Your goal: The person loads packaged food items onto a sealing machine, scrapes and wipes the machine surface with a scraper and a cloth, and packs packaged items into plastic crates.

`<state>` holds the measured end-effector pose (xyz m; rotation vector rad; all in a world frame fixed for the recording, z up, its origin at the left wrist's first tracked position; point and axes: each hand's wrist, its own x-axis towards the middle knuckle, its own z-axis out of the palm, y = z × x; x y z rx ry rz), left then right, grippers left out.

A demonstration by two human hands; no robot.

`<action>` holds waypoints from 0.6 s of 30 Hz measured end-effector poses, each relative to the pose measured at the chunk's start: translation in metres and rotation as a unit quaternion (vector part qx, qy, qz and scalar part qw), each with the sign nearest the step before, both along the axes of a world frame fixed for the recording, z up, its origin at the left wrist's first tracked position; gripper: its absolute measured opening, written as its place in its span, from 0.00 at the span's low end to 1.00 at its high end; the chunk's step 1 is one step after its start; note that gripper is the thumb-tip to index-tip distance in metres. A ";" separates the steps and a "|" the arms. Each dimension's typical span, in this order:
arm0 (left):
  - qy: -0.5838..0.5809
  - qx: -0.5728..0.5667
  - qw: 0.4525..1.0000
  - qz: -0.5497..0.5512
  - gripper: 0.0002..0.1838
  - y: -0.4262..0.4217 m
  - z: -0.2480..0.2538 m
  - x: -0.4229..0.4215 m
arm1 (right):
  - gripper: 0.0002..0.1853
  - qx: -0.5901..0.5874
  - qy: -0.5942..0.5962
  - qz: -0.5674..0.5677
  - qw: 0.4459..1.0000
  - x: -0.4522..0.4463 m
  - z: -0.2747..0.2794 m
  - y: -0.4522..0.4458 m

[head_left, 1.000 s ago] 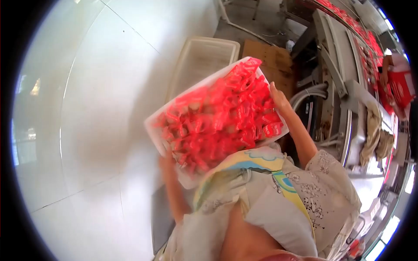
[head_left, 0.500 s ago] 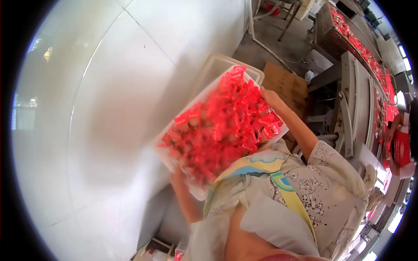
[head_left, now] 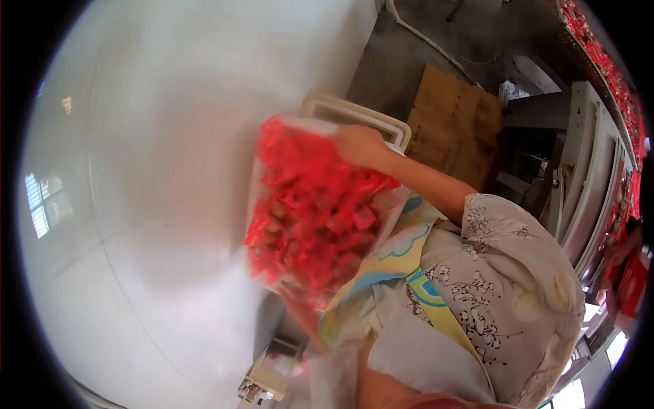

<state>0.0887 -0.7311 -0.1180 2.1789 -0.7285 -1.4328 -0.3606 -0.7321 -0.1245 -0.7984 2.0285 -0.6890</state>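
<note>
Here, hands (head_left: 361,145) at tub (head_left: 389,210), red packets (head_left: 306,204) inside

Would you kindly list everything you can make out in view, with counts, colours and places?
tray: one, white, before the person
packets: many, too blurred to count, red, heaped in that tray
second tray: one, cream, just beyond the first
cardboard: at least one piece, brown, on the floor, upper right of centre
glossy surface: one, white, left side
machine: one or more, grey, right
more packets: many, red, upper right
other person: one, partly seen, some red showing, right edge
apron: one, yellow and blue, on the wearer
top: one, pale with dark pattern, on the wearer
right hand: one, bare, tray's far side
left hand: one, bare, blurred, tray's near side
</note>
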 end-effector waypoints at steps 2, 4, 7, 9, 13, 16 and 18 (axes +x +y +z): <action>-0.006 -0.011 1.000 0.015 0.25 0.003 -0.005 -0.008 | 0.23 -0.013 0.004 0.041 0.999 -0.013 -0.007 -0.008; -0.008 -0.025 0.999 0.026 0.25 0.004 -0.007 -0.018 | 0.22 0.002 -0.021 0.016 1.000 -0.029 -0.018 -0.012; -0.018 -0.035 0.998 0.038 0.25 0.002 -0.008 -0.027 | 0.21 -0.017 -0.006 0.027 0.999 -0.031 -0.035 -0.014; -0.028 -0.039 0.998 0.047 0.26 0.000 -0.004 -0.033 | 0.19 -0.029 -0.016 0.048 0.998 -0.028 -0.036 -0.010; -0.032 -0.048 0.997 0.057 0.26 -0.003 0.001 -0.045 | 0.18 -0.019 -0.069 0.049 0.996 -0.039 -0.013 -0.006; -0.033 -0.046 0.996 0.071 0.27 -0.003 0.001 -0.053 | 0.15 0.007 -0.091 0.068 0.993 -0.045 -0.008 -0.009; -0.034 -0.046 0.995 0.080 0.27 -0.005 0.002 -0.055 | 0.15 0.014 -0.106 0.079 0.991 -0.046 -0.006 -0.012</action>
